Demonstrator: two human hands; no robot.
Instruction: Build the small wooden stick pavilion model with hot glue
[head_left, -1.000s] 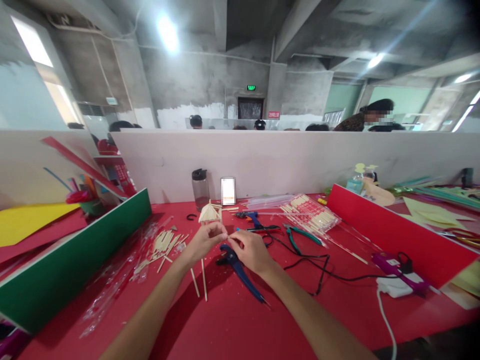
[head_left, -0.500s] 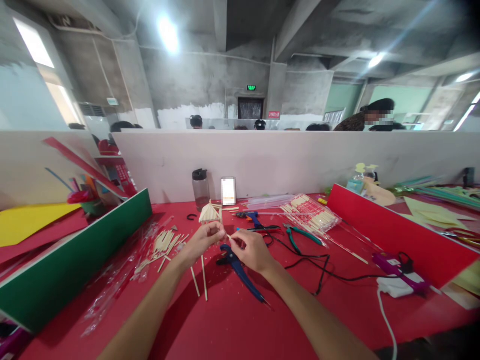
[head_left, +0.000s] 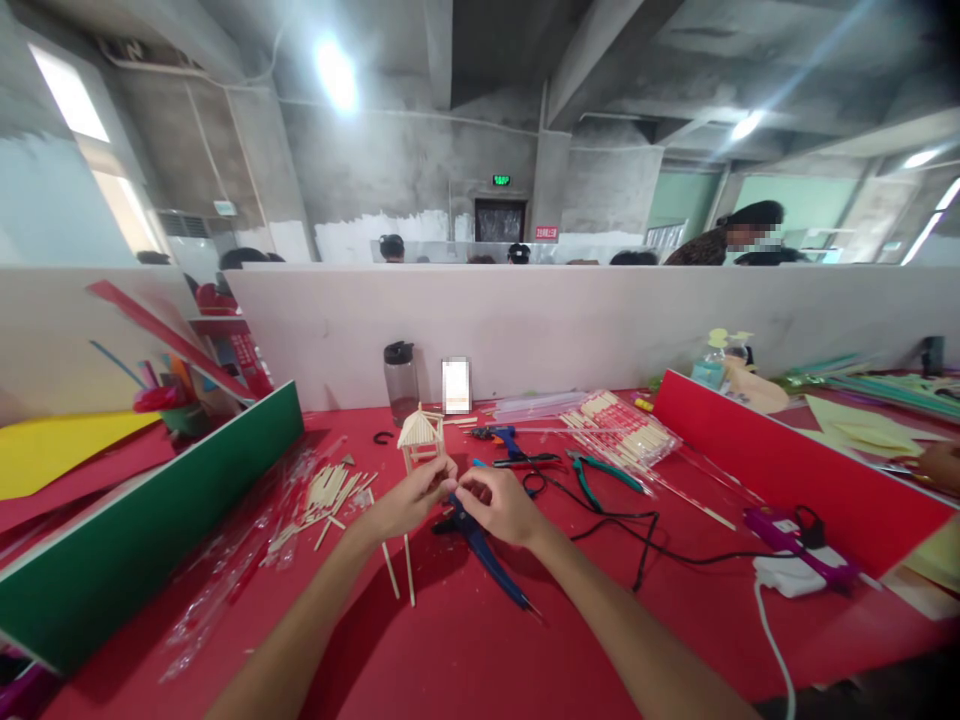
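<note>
My left hand (head_left: 412, 500) and my right hand (head_left: 501, 503) meet fingertip to fingertip over the red table, both pinched closed. Whatever is between their fingertips is too small and hidden to make out. Just below my right hand lies a dark blue hand cutter (head_left: 491, 568), its upper end partly covered. Behind my left hand stands a small pavilion model (head_left: 418, 432) of pale wooden sticks with a pointed roof. Two long sticks (head_left: 409, 572) stretch toward me below my left wrist. A pile of short wooden sticks (head_left: 330, 495) lies to the left.
A blue glue gun (head_left: 504, 436), green-handled pliers (head_left: 607, 472) and packaged sticks (head_left: 622, 430) lie at the back right, with a black cable (head_left: 600, 520) nearby. A bottle (head_left: 401, 380) and phone (head_left: 456, 386) stand behind. Green (head_left: 165, 530) and red (head_left: 795, 450) dividers flank me.
My hands have drawn closer together and sit slightly lower. The small pale stick piece seen between them earlier is now hidden. Another person's hand has come in at the far right.
</note>
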